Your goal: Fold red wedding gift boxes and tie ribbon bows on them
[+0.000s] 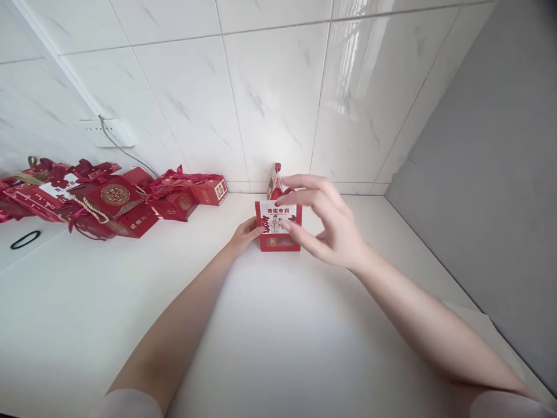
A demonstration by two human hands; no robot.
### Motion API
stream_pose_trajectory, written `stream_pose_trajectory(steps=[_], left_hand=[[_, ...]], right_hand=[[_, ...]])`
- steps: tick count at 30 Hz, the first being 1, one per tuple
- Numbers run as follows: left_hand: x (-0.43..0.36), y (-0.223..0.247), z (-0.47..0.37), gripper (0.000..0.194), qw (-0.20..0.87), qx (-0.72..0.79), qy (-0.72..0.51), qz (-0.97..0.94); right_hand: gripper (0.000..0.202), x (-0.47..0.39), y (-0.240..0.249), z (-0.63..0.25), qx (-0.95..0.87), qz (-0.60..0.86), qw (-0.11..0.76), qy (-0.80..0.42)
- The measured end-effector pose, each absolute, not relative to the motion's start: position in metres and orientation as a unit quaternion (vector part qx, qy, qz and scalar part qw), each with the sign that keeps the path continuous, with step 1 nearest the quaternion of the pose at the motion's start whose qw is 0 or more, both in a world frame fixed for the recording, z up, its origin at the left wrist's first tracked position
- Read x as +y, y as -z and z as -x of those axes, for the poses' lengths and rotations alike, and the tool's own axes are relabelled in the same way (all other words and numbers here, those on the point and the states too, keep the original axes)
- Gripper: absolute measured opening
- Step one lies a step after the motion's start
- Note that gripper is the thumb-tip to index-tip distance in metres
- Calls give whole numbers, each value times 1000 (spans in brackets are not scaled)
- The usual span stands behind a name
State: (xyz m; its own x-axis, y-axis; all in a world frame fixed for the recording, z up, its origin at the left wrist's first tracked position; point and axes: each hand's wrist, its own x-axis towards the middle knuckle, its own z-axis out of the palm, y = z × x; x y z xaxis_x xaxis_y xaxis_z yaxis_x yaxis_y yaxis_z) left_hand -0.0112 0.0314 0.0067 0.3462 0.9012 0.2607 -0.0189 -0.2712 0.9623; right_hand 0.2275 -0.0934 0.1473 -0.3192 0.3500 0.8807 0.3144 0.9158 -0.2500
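Observation:
A red box (281,243) with a white printed panel of characters and two drawn figures stands upright on the white table. At its left side is my left hand (246,235), its fingers closed against the box edge and partly hidden behind it. My right hand (333,223) is raised in front of the box's right part, thumb and fingers apart, with nothing between them. Behind the box, a second red item (277,180) with a red top leans near the wall, its lower part hidden.
Many red gift boxes (115,200) with ribbons and rope handles are piled on the left. A black loop (25,240) lies at the far left. A wall socket (107,133) has a grey cable. Tiled wall behind, grey surface at right.

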Motion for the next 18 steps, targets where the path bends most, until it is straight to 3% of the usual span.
stream_pose_trajectory(steps=[3,4,7,18], left_hand=[[34,-3,12,55,489,347,-448,-663],[35,-2,13,54,487,349,-444,-666],[36,2,13,54,479,350,-437,-676],[33,-3,12,56,486,346,-410,-690]], right_hand=[[48,-39,-82,-215,-652,334,668,-131],[53,-26,-59,-212,-597,376,679,-204],[45,-5,-8,-208,-529,424,629,-380],[38,0,4,-228,-622,404,542,-395]])
